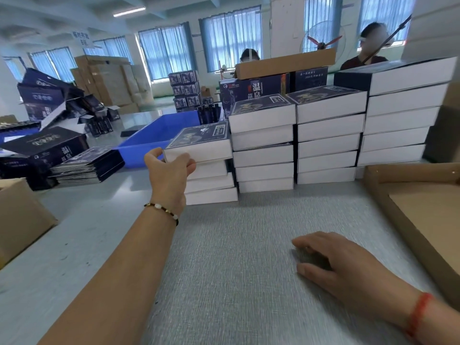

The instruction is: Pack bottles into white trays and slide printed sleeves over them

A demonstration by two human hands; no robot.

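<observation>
Grey table [249,245] fills the near view, and the right hand [341,265] rests on it with fingers loosely spread, holding nothing. Beyond it stand four stacks of sleeved boxes [326,138], white ends facing the camera and printed dark blue tops showing, so a good many packs look finished. To the right lies an open cardboard tray [408,195]; behind the stacks on the left sits a blue bin [149,143], with a pile of flat printed sleeves [87,166] beside it, which suggests more packing remains. No loose bottles can be made out. On the shortest, leftmost stack, the left hand [169,170] grips the near corner of the top sleeved box [199,145].
</observation>
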